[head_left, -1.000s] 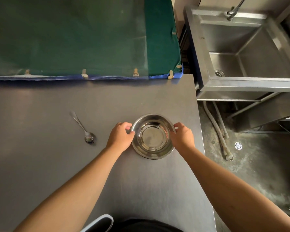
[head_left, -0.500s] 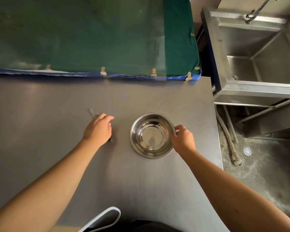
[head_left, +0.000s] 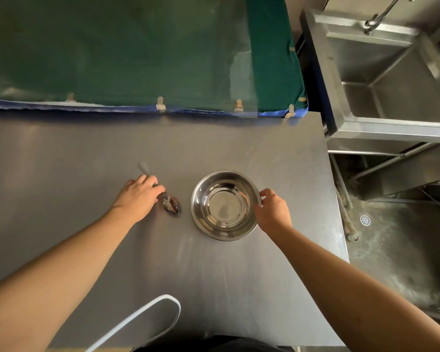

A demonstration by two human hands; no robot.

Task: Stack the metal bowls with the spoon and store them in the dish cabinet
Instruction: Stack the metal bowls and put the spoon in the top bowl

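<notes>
The stacked metal bowls sit on the steel table, right of centre. My right hand grips their right rim. A metal spoon lies just left of the bowls, its handle pointing away to the upper left. My left hand is closed over the middle of the spoon's handle, so only the handle's tip and the spoon's bowl show. The dish cabinet is not in view.
A green cloth-covered block with a blue lower edge runs along the table's far side. A steel sink stands to the right, past the table's right edge. Below it are hoses and a floor drain.
My left hand left the bowls' left rim, moved left to the spoon and closed on its handle. My right hand has stayed on the rim.
</notes>
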